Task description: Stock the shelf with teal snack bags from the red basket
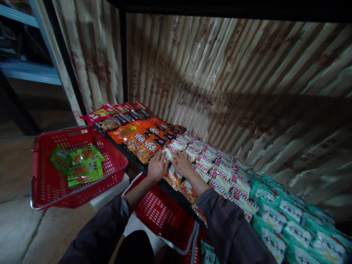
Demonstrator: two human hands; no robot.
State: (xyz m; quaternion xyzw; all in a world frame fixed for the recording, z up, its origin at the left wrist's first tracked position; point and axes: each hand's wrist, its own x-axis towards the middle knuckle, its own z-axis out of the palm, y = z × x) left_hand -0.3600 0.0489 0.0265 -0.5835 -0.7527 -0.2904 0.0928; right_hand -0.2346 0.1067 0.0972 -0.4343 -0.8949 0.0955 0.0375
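Observation:
My left hand (157, 168) lies on the left end of the rows of white snack bags (221, 169), beside the orange-and-black snack bags (144, 143). Its fingers are stretched out over a bag there. Just to its right, my right hand (181, 163) rests on the same white bags with its fingers spread and pointing away from me. Neither hand is wrapped round a bag. The parts of the bags under both palms are hidden.
A red basket (115, 165) holding several green snack packets (85, 172) stands at the left. Another red basket (158, 211) sits below the shelf edge. Green-and-white bags (298, 233) fill the right end. Behind the rows hangs a pleated patterned sheet (220, 73).

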